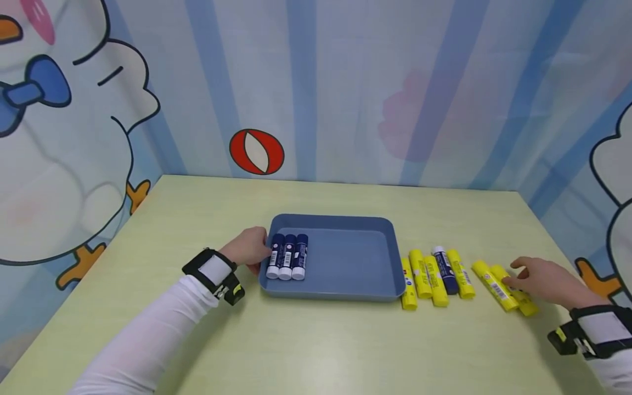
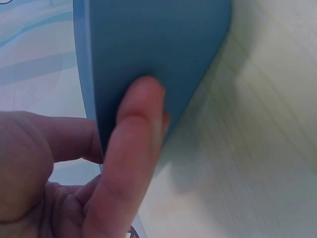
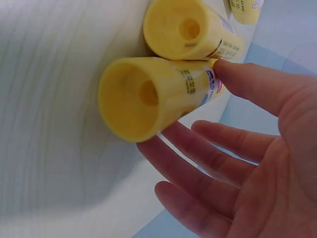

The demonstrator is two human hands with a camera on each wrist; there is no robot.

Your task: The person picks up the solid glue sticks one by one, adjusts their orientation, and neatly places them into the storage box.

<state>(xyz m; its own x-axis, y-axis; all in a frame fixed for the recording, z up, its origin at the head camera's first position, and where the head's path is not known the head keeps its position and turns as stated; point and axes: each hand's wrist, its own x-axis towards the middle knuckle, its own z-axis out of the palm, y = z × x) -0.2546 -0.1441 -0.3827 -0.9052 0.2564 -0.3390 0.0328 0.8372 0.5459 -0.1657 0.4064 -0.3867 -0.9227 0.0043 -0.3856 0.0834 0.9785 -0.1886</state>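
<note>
My left hand (image 1: 249, 247) pinches the left wall of a blue-grey tray (image 1: 350, 263), thumb and fingers on either side of the rim in the left wrist view. Inside, three dark blue glue sticks (image 1: 287, 258) with white ends stand in a row along the left side. Far to the right, my right hand (image 1: 545, 282) is at the rightmost yellow glue stick (image 3: 178, 91), its thumb against the barrel and its fingers extended loosely along the other side. Another yellow glue stick (image 1: 495, 286) lies right beside that one.
Just right of the tray, several yellow glue sticks (image 1: 421, 274) lie side by side, with one dark blue glue stick (image 1: 446, 271) among them. The pale wooden table (image 1: 316, 345) ends at a patterned cloth backdrop (image 1: 345, 99) behind and at both sides.
</note>
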